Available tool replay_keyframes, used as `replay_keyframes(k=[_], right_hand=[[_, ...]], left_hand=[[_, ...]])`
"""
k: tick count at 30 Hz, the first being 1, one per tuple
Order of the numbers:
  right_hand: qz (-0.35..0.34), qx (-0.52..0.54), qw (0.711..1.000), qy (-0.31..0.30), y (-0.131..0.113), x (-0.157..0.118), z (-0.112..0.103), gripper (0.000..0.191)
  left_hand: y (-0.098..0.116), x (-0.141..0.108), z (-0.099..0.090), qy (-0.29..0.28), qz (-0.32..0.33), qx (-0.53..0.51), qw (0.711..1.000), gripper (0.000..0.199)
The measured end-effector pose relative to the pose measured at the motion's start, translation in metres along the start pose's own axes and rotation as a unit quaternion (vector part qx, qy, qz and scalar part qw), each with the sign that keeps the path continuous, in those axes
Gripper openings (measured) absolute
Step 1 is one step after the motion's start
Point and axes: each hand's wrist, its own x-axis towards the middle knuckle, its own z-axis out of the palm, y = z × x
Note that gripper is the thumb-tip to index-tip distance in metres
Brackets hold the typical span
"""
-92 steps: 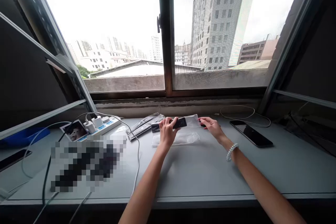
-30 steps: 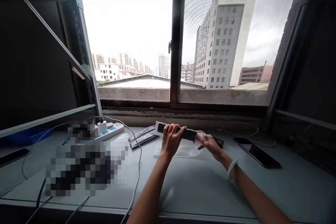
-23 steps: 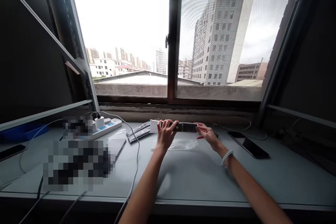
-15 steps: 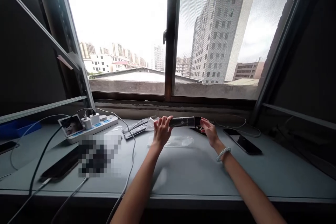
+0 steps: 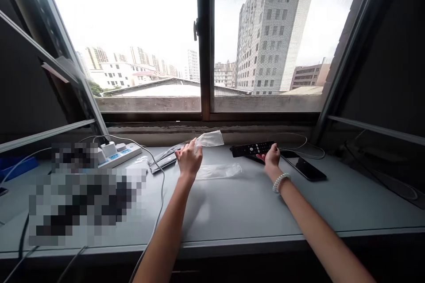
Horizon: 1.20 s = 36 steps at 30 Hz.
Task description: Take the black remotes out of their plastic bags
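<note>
My right hand [image 5: 271, 156] is closed around one end of a black remote control [image 5: 254, 148], whose buttons face me. Part of another dark object [image 5: 262, 159] shows under it on the table. To the left, my left hand [image 5: 190, 155] grips a clear plastic sleeve [image 5: 211, 139] that sticks out to the right, with nothing visible inside. Below, between the two hands, a second clear plastic sleeve [image 5: 219, 171] lies flat on the table. Behind my left wrist rest several bagged dark items [image 5: 164, 159], partly hidden by the hand.
A white power strip [image 5: 119, 157] with plugged-in chargers stands at the back left. A grey cable [image 5: 162, 194] runs across the table [image 5: 239, 212] to its front edge. On the right lies a black phone [image 5: 307, 167]. A blue tray [image 5: 20, 166] is at the far left.
The remote control has come out of the plastic sleeve. My right hand holds it to the right, and the emptied sleeve stays in my left hand. The view has shifted slightly.
</note>
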Motion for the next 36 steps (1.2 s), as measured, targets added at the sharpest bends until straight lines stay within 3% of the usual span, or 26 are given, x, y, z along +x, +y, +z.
replay_keyframes(k=[4,8,11,14,17,20,23,27,31,34,36], right_hand=[[-0.042,-0.051,0.998,-0.018,0.004,-0.003,0.009,0.049],[-0.076,-0.087,0.992,-0.059,0.011,-0.004,0.015,0.047],[-0.064,-0.086,0.99,-0.088,0.011,-0.007,0.015,0.051],[-0.057,-0.069,0.989,-0.114,0.007,-0.011,0.014,0.052],[-0.064,-0.031,0.989,-0.13,0.002,-0.015,0.014,0.05],[-0.075,-0.022,0.984,-0.157,-0.001,-0.019,0.015,0.047],[-0.083,-0.052,0.976,-0.197,-0.003,-0.022,0.015,0.044],[-0.148,-0.163,0.948,-0.23,-0.003,-0.023,0.01,0.043],[-0.246,-0.297,0.901,-0.198,-0.001,-0.022,0.003,0.031],[-0.264,-0.364,0.876,-0.173,-0.002,-0.023,0.001,0.028],[-0.259,-0.395,0.865,-0.171,-0.003,-0.024,0.0,0.027]], left_hand=[[0.011,-0.002,-0.004,-0.01,0.097,-0.021,0.995,0.041],[0.017,-0.01,0.001,-0.125,0.178,-0.015,0.976,0.052],[0.022,-0.018,0.007,-0.204,0.194,0.014,0.959,0.064],[0.028,-0.022,0.01,-0.214,0.22,0.006,0.952,0.064],[0.031,-0.024,0.013,-0.219,0.23,-0.016,0.948,0.051],[0.028,-0.028,0.019,-0.273,0.224,-0.012,0.936,0.031],[0.022,-0.032,0.026,-0.327,0.226,0.007,0.918,0.031],[0.018,-0.031,0.031,-0.307,0.236,0.024,0.922,0.027],[0.017,-0.026,0.03,-0.248,0.229,0.024,0.941,0.033],[0.018,-0.025,0.029,-0.21,0.232,0.008,0.95,0.029],[0.019,-0.027,0.031,-0.222,0.238,0.002,0.946,0.025]])
